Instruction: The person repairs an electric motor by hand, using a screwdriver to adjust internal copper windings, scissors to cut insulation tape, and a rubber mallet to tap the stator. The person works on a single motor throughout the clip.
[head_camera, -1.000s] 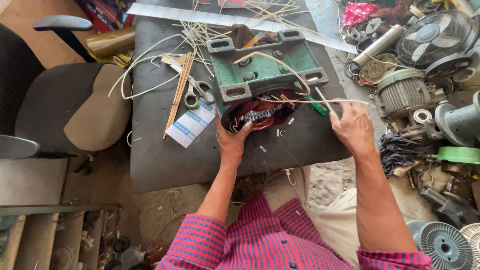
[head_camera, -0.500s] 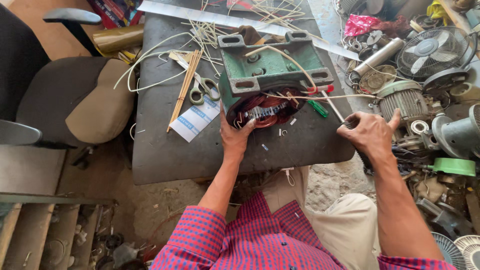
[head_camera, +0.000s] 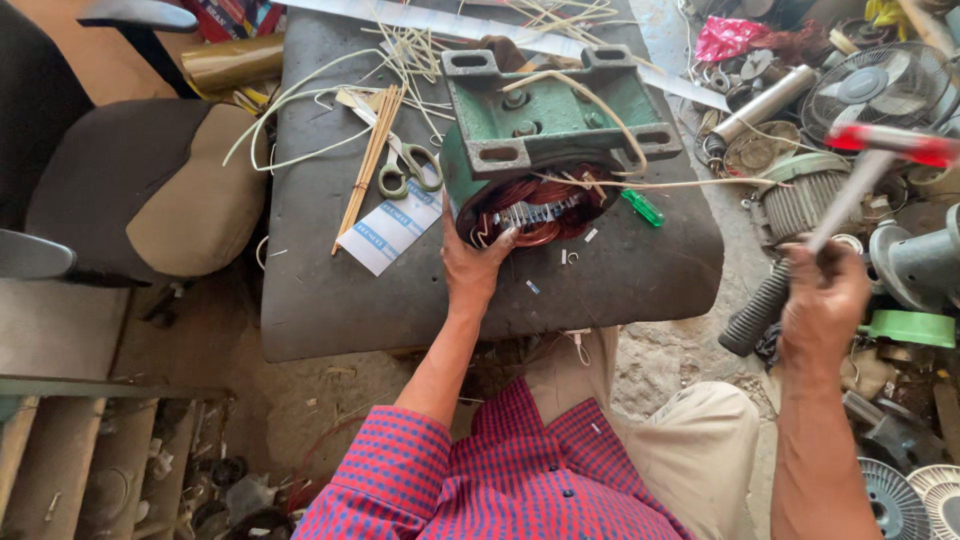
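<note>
A green motor housing (head_camera: 545, 120) lies on a dark grey table (head_camera: 330, 290), its open end showing copper windings (head_camera: 540, 210). My left hand (head_camera: 475, 265) rests against the lower rim of that opening, fingers touching the windings. Off the table's right side, my right hand (head_camera: 825, 295) grips the handle of a hammer (head_camera: 880, 160) with a red head, raised and blurred. Pale insulated wires (head_camera: 640, 185) trail out of the housing to the right. A green-handled screwdriver (head_camera: 642, 207) lies beside the opening.
Green-handled scissors (head_camera: 408, 170), thin wooden sticks (head_camera: 365, 165) and a white printed card (head_camera: 390, 230) lie left of the motor. A padded chair (head_camera: 140, 185) stands at the left. Fan parts, motors and a metal tube (head_camera: 765, 100) crowd the floor on the right.
My right hand has left the wires at the motor, swung out to the right of the table and now holds a raised hammer. My left hand stays at the windings.
</note>
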